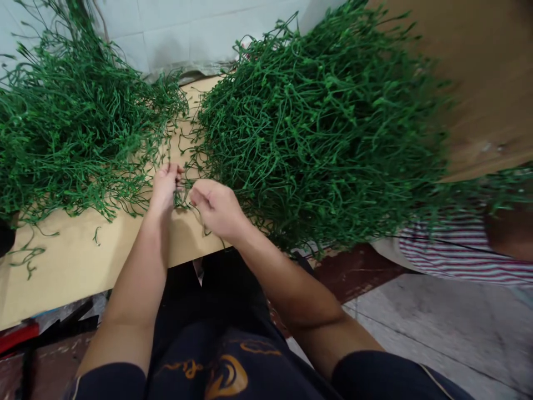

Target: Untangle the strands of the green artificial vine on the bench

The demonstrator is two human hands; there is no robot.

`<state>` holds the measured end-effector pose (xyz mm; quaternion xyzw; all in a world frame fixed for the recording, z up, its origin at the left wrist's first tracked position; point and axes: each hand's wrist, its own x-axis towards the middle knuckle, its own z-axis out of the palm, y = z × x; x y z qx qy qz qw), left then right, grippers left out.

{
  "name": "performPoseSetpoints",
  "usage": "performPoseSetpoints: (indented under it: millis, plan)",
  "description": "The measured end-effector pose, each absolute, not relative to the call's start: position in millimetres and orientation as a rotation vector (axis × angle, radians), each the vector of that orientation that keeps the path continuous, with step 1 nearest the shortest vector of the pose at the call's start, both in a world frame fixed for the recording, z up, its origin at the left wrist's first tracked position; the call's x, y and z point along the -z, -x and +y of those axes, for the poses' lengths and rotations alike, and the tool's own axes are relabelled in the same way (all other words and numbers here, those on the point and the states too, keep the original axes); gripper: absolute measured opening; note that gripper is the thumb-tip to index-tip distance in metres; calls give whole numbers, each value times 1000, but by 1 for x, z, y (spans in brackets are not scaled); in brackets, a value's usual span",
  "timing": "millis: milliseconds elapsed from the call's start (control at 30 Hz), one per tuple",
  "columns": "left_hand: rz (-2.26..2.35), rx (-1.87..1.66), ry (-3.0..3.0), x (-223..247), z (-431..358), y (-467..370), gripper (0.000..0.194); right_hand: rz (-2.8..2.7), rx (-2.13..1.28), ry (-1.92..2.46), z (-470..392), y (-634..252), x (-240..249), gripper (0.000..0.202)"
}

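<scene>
Pinching one green strand (183, 191) between both hands, I work at the near edge of the board (70, 261). My left hand (164, 186) is curled narrow, fingertips closed on the strand's left end; my right hand (216, 208) is likewise half-fisted, thumb and forefinger nipping the same strand just beside the left. The strand bridges the small gap between the hands and runs on into the right pile (316, 139), which rises beyond and to the right of my right hand. A second, left pile (70, 122) lies beyond and to the left of my left hand. Loose bits (29, 258) sit well to the left. Another person's striped sleeve (453, 258) shows far to the right. Risk, as I judge it: the strand is tangled with its neighbours, so a hard pull could drag a clump off the board's edge or snap the thin stem.
</scene>
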<state>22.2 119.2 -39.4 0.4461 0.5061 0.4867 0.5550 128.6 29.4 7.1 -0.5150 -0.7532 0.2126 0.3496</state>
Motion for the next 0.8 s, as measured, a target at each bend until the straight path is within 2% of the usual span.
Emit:
performPoseSetpoints:
  millis: [100,233,333,367,433,533,667,800]
  plan:
    - [1255,-1179,-991,36,119,-21,30,-1977,-356,1233,25,-142,-24,31]
    - [1118,-1099,-960,30,111,-18,24,-1596,99,1621,50,-197,-43,29]
    - [1006,-1059,-853,28,107,-19,19,-1444,331,1766,60,-217,-47,58]
    - [967,-1045,-831,28,107,-19,18,-1500,332,1758,59,-212,-44,56]
    - [908,-1033,-821,29,107,-21,18,-1742,197,1693,53,-189,-34,39]
    - [871,-1045,-835,32,108,-22,19,-2042,-154,1676,46,-145,-11,35]
    - [848,-1079,-793,33,109,-22,22,-2090,-434,1700,52,-125,8,25]
    - [881,-1062,-793,34,111,-24,18,-1983,-515,1638,60,-138,10,22]
